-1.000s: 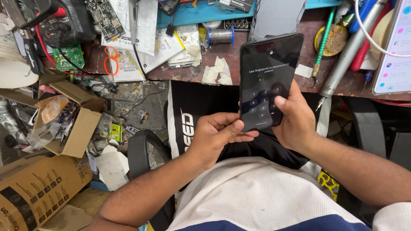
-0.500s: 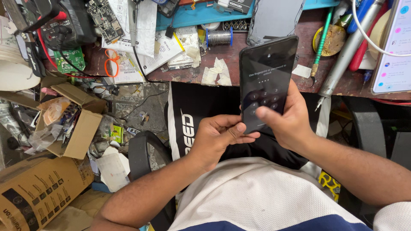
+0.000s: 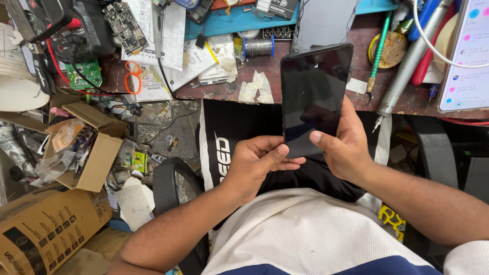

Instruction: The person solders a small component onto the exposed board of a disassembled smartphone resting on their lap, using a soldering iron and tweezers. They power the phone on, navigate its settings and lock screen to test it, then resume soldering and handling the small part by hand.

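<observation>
White mesh shirt cloth fills the nearest part of the view, with two bare forearms running up from it. Just beyond, the left hand is curled under the bottom left corner of one black smartphone, its thumb and fingertips touching that lower edge; the fingers are bent in but not clamped around the body. The right hand grasps the phone from the right side and behind, thumb laid across the lower part of the glass, fingers hidden at the back.

That single phone is held above the lap and the black chair seat, its top end overlapping the front edge of the workbench. Its long axis runs near to far, leaning slightly to the right at the top; the dark, unlit screen faces the camera and the top end points away from the person.

To the left, on the floor, lie two cardboard boxes: one large closed carton close by, and one open box stuffed with plastic wrap farther on.

Farther off, the bench carries one green-handled tool, one grey soldering pen, one coil of solder wire, two circuit boards and one lit tablet screen at the right edge.
</observation>
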Tool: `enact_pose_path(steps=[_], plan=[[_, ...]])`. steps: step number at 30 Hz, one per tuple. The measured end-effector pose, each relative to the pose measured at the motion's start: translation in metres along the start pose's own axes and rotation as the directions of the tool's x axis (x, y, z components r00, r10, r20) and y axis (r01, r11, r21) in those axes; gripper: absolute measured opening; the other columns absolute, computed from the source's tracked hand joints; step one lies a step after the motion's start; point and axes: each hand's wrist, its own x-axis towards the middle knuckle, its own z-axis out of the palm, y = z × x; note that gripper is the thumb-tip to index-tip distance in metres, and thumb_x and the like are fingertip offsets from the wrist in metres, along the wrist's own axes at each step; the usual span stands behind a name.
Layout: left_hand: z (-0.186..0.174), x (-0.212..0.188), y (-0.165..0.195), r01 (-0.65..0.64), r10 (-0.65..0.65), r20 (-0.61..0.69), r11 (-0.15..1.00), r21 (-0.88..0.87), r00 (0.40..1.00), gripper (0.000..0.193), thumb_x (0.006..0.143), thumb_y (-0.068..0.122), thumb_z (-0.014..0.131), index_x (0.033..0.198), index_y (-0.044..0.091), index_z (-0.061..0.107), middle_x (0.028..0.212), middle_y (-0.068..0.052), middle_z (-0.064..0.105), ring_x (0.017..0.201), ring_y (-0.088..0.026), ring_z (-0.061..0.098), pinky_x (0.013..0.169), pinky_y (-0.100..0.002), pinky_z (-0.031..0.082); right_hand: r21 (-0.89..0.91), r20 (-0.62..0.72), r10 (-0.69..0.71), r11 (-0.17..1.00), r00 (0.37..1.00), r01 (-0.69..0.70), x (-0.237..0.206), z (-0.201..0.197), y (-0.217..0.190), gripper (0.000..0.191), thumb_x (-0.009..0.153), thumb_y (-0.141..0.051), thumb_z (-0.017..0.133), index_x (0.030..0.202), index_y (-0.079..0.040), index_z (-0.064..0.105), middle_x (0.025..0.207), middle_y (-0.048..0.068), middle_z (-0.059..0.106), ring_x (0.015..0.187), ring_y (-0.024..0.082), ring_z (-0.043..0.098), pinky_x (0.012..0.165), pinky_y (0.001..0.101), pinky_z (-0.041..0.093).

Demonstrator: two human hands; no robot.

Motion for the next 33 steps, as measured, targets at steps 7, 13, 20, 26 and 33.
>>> enact_pose_path(steps=[7, 13, 20, 26, 33], plan=[[0.000, 0.000, 0.000, 0.003, -0.003, -0.001, 1.000, 0.005, 1.000, 0.035, 0.102, 0.020, 0.064, 0.123, -0.008, 0.066, 0.112, -0.018, 0.074, 0.102, -0.031, 0.076, 0.090, -0.040, 0.064, 0.114, -0.001, 0.056, 0.992, 0.998, -0.056, 0.001, 0.001, -0.005, 0.069, 0.093, 0.005, 0.050, 0.159, -0.003, 0.030, 0.148, 0.015, 0.052, 0.136, 0.026, 0.054, 0.117, 0.0417, 0.046], [0.000, 0.000, -0.001, -0.007, 0.007, 0.004, 1.000, 0.011, 1.000, 0.036, 0.102, 0.021, 0.065, 0.122, -0.009, 0.067, 0.111, -0.019, 0.074, 0.102, -0.030, 0.076, 0.090, -0.040, 0.065, 0.149, -0.019, 0.063, 0.987, 0.998, -0.059, 0.004, 0.006, -0.008, 0.074, 0.087, 0.004, 0.045, 0.159, 0.000, 0.030, 0.149, 0.016, 0.051, 0.138, 0.027, 0.055, 0.119, 0.0424, 0.046], [0.000, -0.001, 0.003, -0.012, 0.012, 0.004, 1.000, 0.014, 1.000, 0.036, 0.103, 0.021, 0.064, 0.122, -0.009, 0.067, 0.110, -0.020, 0.075, 0.100, -0.030, 0.077, 0.088, -0.039, 0.065, 0.151, 0.090, 0.043, 0.987, 0.995, -0.056, 0.002, 0.008, -0.015, 0.084, 0.077, 0.008, 0.043, 0.159, 0.002, 0.029, 0.148, 0.018, 0.052, 0.139, 0.028, 0.054, 0.121, 0.0414, 0.044], [0.000, -0.002, 0.005, -0.015, 0.015, 0.003, 1.000, 0.011, 1.000, 0.035, 0.103, 0.020, 0.064, 0.122, -0.009, 0.067, 0.111, -0.020, 0.075, 0.100, -0.030, 0.077, 0.088, -0.039, 0.065, 0.223, 0.067, 0.115, 0.967, 0.991, -0.127, 0.004, 0.011, -0.020, 0.083, 0.076, 0.007, 0.043, 0.157, 0.003, 0.029, 0.145, 0.019, 0.054, 0.134, 0.028, 0.057, 0.116, 0.0402, 0.046], [-0.001, -0.003, 0.005, -0.024, 0.024, 0.020, 1.000, 0.016, 1.000, 0.033, 0.104, 0.018, 0.064, 0.120, -0.010, 0.066, 0.112, -0.019, 0.074, 0.103, -0.031, 0.077, 0.090, -0.041, 0.065, -0.434, 0.096, 0.020, 0.901, 0.995, 0.023, 0.005, 0.012, -0.019, 0.077, 0.083, 0.010, 0.061, 0.153, 0.004, 0.029, 0.134, 0.017, 0.055, 0.122, 0.024, 0.059, 0.104, 0.0390, 0.051]])
